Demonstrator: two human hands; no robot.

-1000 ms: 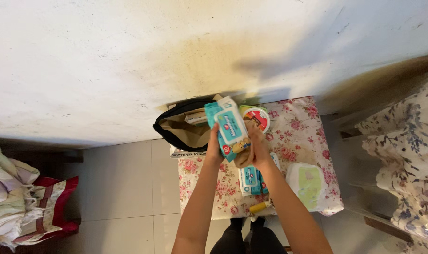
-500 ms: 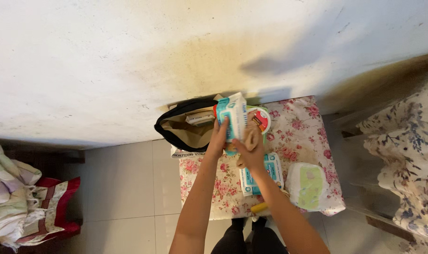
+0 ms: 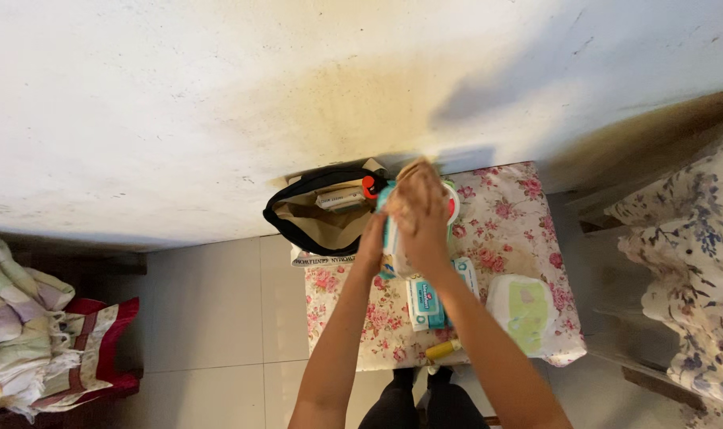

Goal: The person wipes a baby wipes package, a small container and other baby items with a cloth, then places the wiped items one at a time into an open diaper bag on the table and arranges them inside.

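Head view: our left hand (image 3: 371, 246) and right hand (image 3: 419, 213) both clasp a teal wipes packet (image 3: 389, 238), held on edge above the floral-covered table (image 3: 512, 222), just beside the open black bag (image 3: 314, 218). Below our hands a second wipes packet (image 3: 431, 298) lies flat, with a folded diaper (image 3: 524, 310) to its right.

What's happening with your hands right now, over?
Left hand and right hand both grip the teal wipes pack, upright. Open black bag beside it. Nothing between them.
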